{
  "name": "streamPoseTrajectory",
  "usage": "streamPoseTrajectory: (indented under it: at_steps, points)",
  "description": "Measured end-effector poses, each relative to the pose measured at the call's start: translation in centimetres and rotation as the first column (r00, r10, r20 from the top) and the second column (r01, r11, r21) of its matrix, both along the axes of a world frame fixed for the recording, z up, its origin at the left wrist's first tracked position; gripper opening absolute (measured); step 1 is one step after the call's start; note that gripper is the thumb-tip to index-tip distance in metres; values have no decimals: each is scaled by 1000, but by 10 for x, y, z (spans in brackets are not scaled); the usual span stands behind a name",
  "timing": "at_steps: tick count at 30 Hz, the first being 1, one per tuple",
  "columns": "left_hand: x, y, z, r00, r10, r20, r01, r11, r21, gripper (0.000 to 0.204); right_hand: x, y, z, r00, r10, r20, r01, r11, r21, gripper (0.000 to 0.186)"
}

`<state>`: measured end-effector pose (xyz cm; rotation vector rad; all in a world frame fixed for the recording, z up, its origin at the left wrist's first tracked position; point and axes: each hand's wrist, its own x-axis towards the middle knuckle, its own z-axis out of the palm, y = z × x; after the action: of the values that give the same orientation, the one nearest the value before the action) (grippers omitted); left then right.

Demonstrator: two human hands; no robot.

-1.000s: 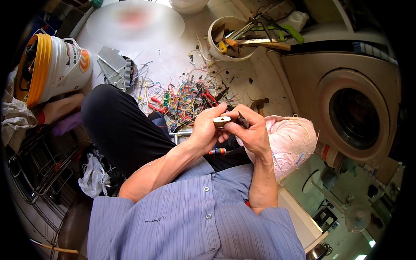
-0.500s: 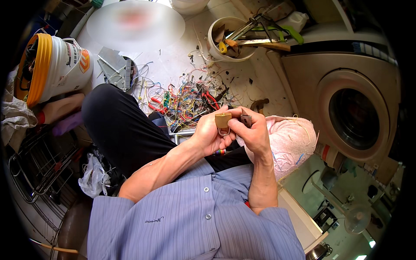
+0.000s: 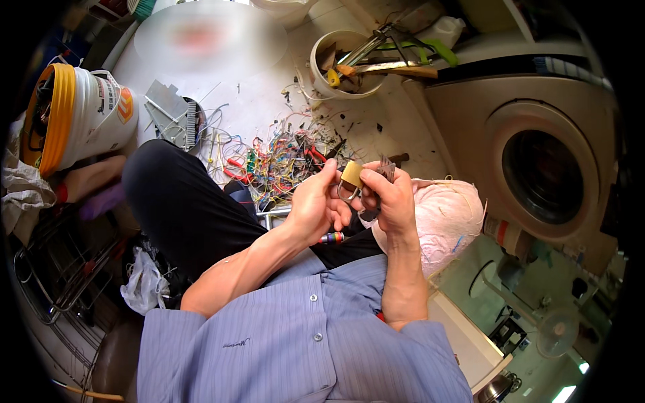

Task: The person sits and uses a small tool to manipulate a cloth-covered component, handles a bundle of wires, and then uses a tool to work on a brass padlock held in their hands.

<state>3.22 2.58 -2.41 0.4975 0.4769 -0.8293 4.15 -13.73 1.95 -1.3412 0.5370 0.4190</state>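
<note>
A brass padlock (image 3: 352, 174) is pinched between the thumb and fingers of my right hand (image 3: 392, 201). Its steel shackle (image 3: 348, 193) points down and a little left. A small dark metal piece (image 3: 386, 168) also sits in my right hand, behind the thumb; its kind cannot be made out. My left hand (image 3: 314, 207) is beside the padlock, palm turned up, fingers apart and holding nothing. Beyond the hands lies a tangled heap of coloured wires (image 3: 282, 158) on the floor, with red-handled pliers (image 3: 314, 154) in it.
A white bucket with tools (image 3: 314, 67) stands ahead to the right, near a front-loading washing machine (image 3: 484, 134). At left are a white and orange bucket (image 3: 94, 127) and a wire rack (image 3: 50, 275). A pink cloth (image 3: 443, 221) covers my right knee.
My left hand has come away from the padlock and opened. In my right hand the padlock has tilted and risen slightly. The whole view has shifted a little.
</note>
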Motion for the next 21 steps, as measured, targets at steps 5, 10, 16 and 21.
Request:
streamPoseTrajectory:
  at_steps: [5, 10, 16, 21]
  points:
    - [-2, 2, 6, 978, 23, 208, -65, 978, 198, 29, 2, 2, -1, 995, -96, -14, 96, 995, -15, 14]
    - [-5, 1, 0, 980, 48, 195, -77, 987, 139, 21, 1, 3, -5, 996, -84, 28, 84, 996, -7, 16]
    - [-5, 3, -1, 989, 25, 145, -33, 998, 59, 19, -3, 2, -14, 995, -33, 97, 38, 998, -45, 17]
    - [-6, 2, 3, 978, -38, 205, 15, 994, 112, 19, -2, 2, -12, 994, 8, 108, -5, 1000, -26, 18]
